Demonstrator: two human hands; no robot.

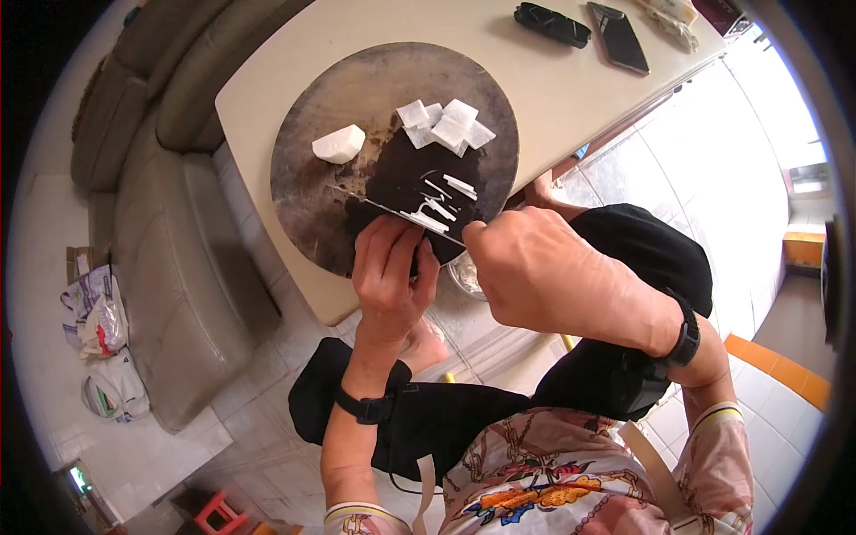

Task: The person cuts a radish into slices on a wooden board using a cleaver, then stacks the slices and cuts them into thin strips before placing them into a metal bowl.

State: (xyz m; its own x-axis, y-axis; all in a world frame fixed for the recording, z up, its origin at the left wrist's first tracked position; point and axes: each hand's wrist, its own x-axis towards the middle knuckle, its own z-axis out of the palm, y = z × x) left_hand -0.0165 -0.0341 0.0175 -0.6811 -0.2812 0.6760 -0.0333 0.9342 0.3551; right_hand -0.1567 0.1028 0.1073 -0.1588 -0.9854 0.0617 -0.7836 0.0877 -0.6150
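A round, dark-stained wooden cutting board carries pieces of a white vegetable that looks like radish. My right hand is closed around the handle of a knife, whose thin blade appears nearly edge-on and slants across the board. Against the blade, my left hand has its fingers curled down on white radish slices, mostly hidden beneath them. Thin cut strips lie just beyond the blade. Farther back rest a pile of flat square slices and, to the left, a chunky radish piece.
The board sits on a pale table near its front edge. A phone and a black case lie at the back right. A clear bowl is partly hidden below my right hand. A grey sofa stands left.
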